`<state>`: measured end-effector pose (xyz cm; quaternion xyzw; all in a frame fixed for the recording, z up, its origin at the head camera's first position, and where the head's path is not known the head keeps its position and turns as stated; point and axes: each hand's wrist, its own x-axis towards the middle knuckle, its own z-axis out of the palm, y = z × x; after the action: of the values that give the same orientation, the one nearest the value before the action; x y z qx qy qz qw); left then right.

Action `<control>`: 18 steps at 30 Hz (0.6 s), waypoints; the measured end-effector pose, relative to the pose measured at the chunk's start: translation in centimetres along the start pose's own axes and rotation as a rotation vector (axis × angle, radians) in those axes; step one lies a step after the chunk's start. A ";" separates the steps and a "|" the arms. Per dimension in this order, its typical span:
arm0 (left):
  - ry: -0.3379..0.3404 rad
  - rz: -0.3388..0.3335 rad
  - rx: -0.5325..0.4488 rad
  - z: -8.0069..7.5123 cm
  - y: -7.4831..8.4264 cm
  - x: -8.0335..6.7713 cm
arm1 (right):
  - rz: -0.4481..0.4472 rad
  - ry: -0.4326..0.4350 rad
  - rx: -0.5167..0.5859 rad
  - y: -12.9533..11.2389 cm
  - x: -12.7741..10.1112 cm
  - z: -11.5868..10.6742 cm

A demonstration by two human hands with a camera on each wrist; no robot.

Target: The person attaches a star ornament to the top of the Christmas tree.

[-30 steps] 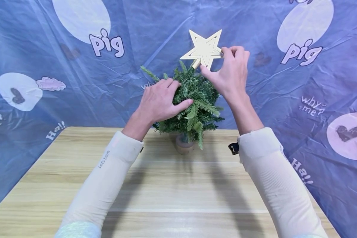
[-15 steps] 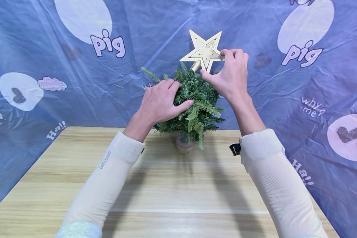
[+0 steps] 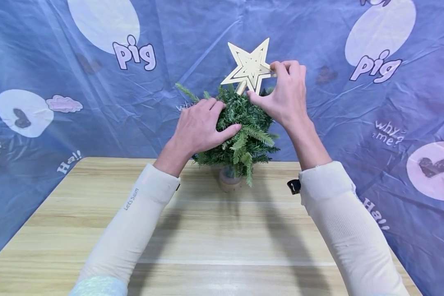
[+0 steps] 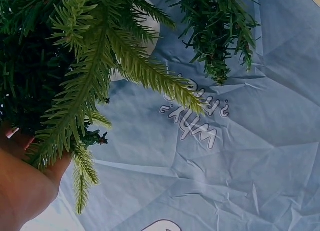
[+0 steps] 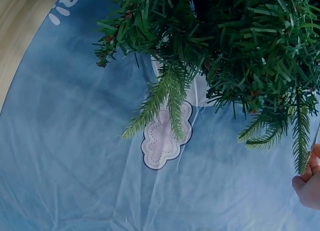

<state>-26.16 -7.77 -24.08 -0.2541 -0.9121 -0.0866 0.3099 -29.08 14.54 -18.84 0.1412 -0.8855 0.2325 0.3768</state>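
A small green artificial Christmas tree (image 3: 249,119) stands on the table in a round pot (image 3: 229,181). My left hand (image 3: 200,127) grips its upper left side, the thumb lying across the front; in the left wrist view the fingers (image 4: 42,178) reach in among the branches. Above the tree's tip is a gold star tree topper (image 3: 250,68), leaning left, its tubular socket (image 3: 241,87) down at the top branches. My right hand (image 3: 290,92) holds the star by its right side. In the right wrist view only a bit of that hand (image 5: 309,188) shows, beside a twig.
The wooden table (image 3: 222,242) stretches toward me from the tree. Close behind it hangs a blue printed cloth (image 3: 192,37), which also runs down both sides. A black strap (image 3: 294,186) sticks out by the right cuff.
The star has tipped to the left, and its socket has come a little lower toward the treetop. My right hand has shifted slightly left with it. The left hand keeps its hold.
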 end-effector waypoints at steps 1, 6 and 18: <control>0.001 0.000 0.001 0.0 0.0 0.0 | -0.006 0.001 0.002 0.0 0.0 0.0; 0.002 -0.003 0.013 0.0 -0.1 0.0 | -0.054 0.006 -0.005 -0.1 0.1 0.0; 0.005 -0.004 0.007 0.2 0.0 -0.1 | -0.219 0.041 -0.027 -0.1 0.4 -0.2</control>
<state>-26.18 -7.75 -24.30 -0.2510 -0.9121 -0.0847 0.3128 -29.20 14.56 -18.43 0.2270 -0.8600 0.1809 0.4198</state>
